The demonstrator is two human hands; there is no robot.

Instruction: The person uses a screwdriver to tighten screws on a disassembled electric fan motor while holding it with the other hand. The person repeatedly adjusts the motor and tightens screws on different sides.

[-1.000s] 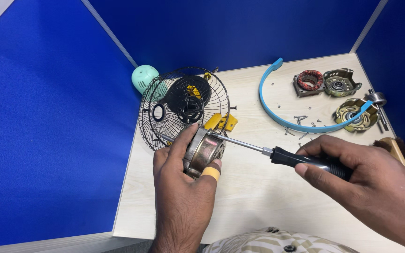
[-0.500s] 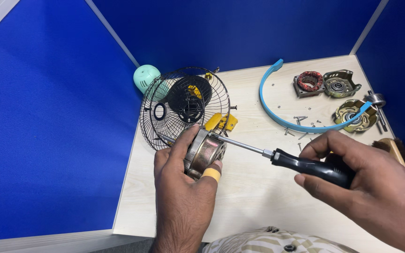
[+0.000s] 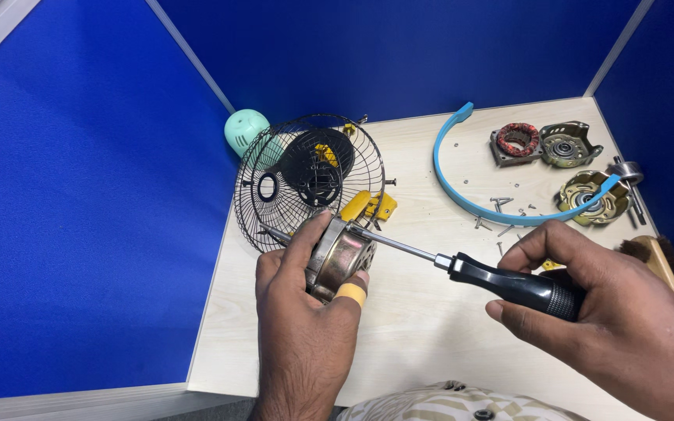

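A pale mint-green rounded plastic cap sits at the far left corner of the light wooden tabletop, just behind a black round wire fan guard that leans near the left edge. In front of the guard, over the left part of the tabletop, the left hand is clenched around a round brass-coloured metal fan motor, thumb across its top and a yellow-taped fingertip under its near side. A small yellow plastic piece lies just behind the motor. The steel shaft of a black-handled screwdriver meets the motor's upper face, as it did half a second ago. The right hand grasps the black handle with fingers curled over it; compared with a second ago its knuckles are raised higher and the handle sits a little lower and nearer the near edge, while the left hand and motor have not shifted. Towards the far right corner lie a curved blue plastic band, a red-wound stator and a brass-coloured motor housing, with loose screws inside the band's curve.
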